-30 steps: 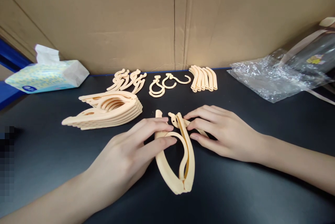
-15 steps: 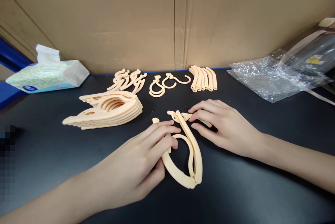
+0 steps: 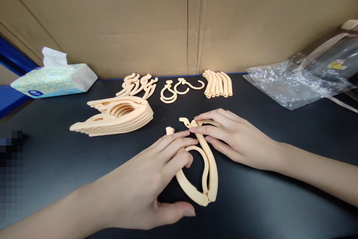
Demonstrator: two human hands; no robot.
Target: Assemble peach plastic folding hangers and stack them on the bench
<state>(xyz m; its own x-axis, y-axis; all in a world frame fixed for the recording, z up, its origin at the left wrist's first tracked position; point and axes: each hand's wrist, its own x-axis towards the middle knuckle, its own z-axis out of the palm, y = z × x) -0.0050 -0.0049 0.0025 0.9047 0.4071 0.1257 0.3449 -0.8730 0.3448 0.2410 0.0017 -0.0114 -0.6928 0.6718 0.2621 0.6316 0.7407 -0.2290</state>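
Observation:
A cream plastic folding hanger (image 3: 212, 173) lies on the black table, its two curved arms meeting at the near end and a hook curled between them. My left hand (image 3: 156, 175) rests over its left arm, fingers spread and thumb stretched out on the near side. The fingertips of my right hand (image 3: 232, 134) touch the top of the right arm, beside a small wavy piece (image 3: 184, 121) and another curved piece (image 3: 211, 123) partly under the fingers. The right hand's fingers are apart, pressing lightly rather than wrapped round.
A stack of folded hangers (image 3: 117, 118) sits at the left. Behind are wavy pieces (image 3: 135, 85), loose hooks (image 3: 169, 93) and curved arms (image 3: 217, 83). A tissue pack (image 3: 56, 78) stands back left; clear plastic bags (image 3: 293, 82) lie back right against the cardboard (image 3: 134, 22).
My right hand has moved left onto the top of the hanger's right arm. My left thumb has swung out from beneath the hand. The hanger has shifted slightly nearer.

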